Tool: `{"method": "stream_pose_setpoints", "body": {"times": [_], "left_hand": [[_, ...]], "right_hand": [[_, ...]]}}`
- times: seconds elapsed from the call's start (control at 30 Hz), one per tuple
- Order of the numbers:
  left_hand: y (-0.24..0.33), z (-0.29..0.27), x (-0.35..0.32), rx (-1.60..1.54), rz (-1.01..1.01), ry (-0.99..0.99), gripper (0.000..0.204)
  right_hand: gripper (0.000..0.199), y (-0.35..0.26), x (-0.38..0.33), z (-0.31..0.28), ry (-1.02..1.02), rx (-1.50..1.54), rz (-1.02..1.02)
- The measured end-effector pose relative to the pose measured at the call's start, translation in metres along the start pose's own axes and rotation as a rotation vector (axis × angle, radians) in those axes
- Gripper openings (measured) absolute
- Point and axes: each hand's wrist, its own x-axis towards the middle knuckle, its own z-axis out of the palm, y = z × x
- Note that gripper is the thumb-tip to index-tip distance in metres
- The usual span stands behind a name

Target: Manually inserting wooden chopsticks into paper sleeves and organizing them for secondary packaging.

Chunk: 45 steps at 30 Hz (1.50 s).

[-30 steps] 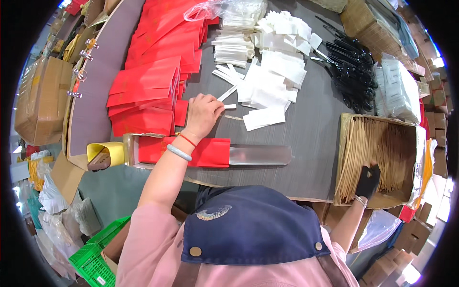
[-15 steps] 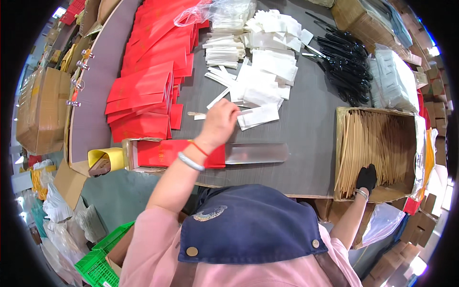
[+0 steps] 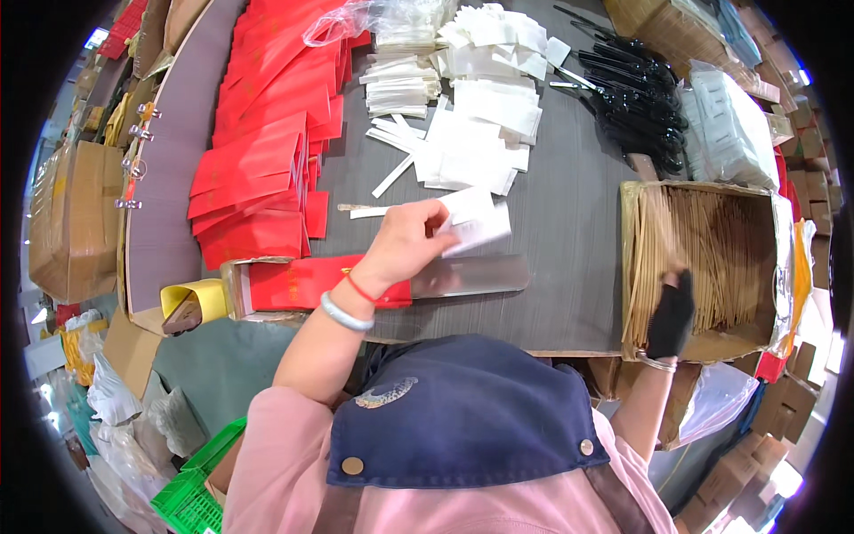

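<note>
My left hand [image 3: 405, 245] is closed on a flat white paper packet [image 3: 485, 227], pinched between thumb and fingers. A thin white strip [image 3: 366, 213] with a brownish end sticks out left of that hand; I cannot tell if it is held. My right hand [image 3: 672, 316], in a black fingerless glove, is shut on a few wooden chopsticks [image 3: 658, 218], blurred, pointing up over the rim of the box [image 3: 630, 267] of chopsticks. Below my left hand lies a red paper sleeve [image 3: 298, 283], beside a shiny smooth strip [image 3: 471, 276] reaching right.
Red sleeves [image 3: 253, 169] stand in overlapping stacks on the left. White packets [image 3: 471, 147] and narrower white packets [image 3: 400, 84] are piled in the middle. Black plastic spoons [image 3: 636, 98] and a clear-wrapped bundle [image 3: 729, 116] lie right, behind the box. A yellow loop [image 3: 196, 294] sits at the left edge.
My right hand has risen from within the box, now with chopsticks in it. The left hand has drawn a white packet off the pile, slightly toward me.
</note>
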Motion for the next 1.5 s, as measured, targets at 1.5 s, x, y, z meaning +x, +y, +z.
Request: {"method": "stream_pose_setpoints", "body": {"times": [1.5], "left_hand": [[0.027,-0.081,-0.032,0.759,0.525,-0.256,0.015]], "right_hand": [[0.062,-0.129,-0.030,0.114,-0.670,-0.157,-0.575]]}}
